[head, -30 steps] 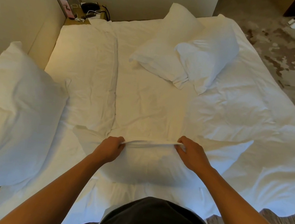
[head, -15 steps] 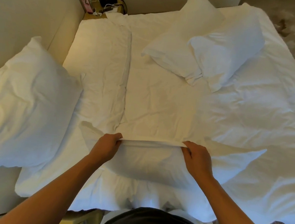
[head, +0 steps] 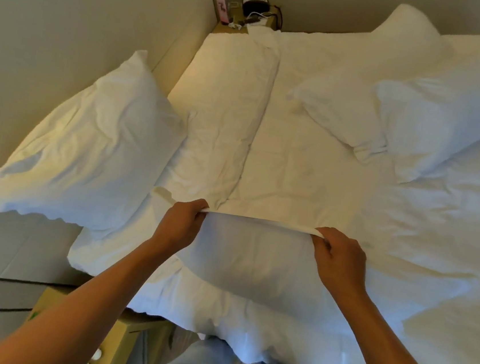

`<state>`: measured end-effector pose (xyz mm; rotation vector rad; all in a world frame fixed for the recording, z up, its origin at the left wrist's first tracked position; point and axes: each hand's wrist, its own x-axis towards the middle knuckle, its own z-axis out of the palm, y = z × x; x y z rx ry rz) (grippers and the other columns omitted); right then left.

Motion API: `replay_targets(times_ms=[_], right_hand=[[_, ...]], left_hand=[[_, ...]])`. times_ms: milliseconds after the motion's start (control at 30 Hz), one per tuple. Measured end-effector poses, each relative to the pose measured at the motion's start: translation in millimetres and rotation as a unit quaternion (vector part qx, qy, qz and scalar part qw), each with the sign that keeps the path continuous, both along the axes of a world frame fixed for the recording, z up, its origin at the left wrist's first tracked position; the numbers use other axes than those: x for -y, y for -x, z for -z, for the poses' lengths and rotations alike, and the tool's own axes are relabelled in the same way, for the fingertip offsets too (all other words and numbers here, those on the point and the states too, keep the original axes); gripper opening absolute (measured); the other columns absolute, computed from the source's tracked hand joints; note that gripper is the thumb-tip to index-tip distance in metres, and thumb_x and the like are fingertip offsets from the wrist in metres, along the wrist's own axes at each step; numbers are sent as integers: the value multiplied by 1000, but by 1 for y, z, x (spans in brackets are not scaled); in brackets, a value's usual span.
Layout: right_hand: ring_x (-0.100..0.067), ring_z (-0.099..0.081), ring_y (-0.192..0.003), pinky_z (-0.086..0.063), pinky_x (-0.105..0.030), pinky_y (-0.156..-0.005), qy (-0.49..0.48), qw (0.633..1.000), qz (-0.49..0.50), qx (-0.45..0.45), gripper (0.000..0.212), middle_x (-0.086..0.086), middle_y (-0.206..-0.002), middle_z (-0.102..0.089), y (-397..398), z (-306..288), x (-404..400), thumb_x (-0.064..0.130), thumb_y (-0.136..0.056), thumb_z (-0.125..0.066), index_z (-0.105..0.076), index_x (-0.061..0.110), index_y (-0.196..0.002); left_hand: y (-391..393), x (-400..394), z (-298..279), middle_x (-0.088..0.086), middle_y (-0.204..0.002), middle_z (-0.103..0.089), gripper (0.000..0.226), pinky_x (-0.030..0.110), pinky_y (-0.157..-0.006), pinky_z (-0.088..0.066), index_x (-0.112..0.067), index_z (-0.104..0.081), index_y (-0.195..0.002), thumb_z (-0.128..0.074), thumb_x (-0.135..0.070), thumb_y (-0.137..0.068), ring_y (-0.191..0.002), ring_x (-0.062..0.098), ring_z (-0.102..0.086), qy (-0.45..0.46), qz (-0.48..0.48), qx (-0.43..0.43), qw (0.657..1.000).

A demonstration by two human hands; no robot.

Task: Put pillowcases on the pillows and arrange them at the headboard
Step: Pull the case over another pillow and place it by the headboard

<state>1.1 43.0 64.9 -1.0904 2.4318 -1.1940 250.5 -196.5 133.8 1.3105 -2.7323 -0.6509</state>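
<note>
A white pillow (head: 250, 261) lies at the near edge of the bed in front of me. My left hand (head: 181, 224) and my right hand (head: 339, 257) each grip the open hem of its white pillowcase (head: 261, 222), stretched taut between them across the pillow's far side. Another cased pillow (head: 91, 162) leans against the padded headboard (head: 71, 28) on the left. Two more white pillows, one (head: 339, 109) partly under the other (head: 449, 116), lie at the far right of the bed.
The bed carries a rumpled white duvet (head: 308, 174). A bedside table (head: 248, 18) with a dark device and cables stands at the far corner. Another wooden nightstand (head: 124, 345) is at my lower left, beside my legs.
The view has shifted left and closer. My hands have spread a little further apart along the pillowcase hem and keep gripping it.
</note>
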Motion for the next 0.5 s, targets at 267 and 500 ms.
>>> replay_targets(times_ms=[267, 500], right_hand=[[-6, -64, -69, -51, -29, -62, 47, 997, -15, 56, 18, 10, -71, -67, -5, -45, 64, 25, -102, -57, -73, 26, -94], [-12, -65, -73, -52, -32, -65, 58, 993, -104, 9, 19, 10, -77, -68, -38, -84, 145, 22, -102, -58, -72, 28, -90]], left_hand=[[-30, 28, -49, -3, -82, -68, 20, 28, -60, -39, -21, -67, -96, -49, -22, -104, -73, 22, -62, 66, -24, -26, 997], [-99, 57, -83, -4, -78, -68, 18, 31, -58, -40, -26, -64, -91, -49, -25, -101, -73, 23, -60, 116, -123, -64, 984]])
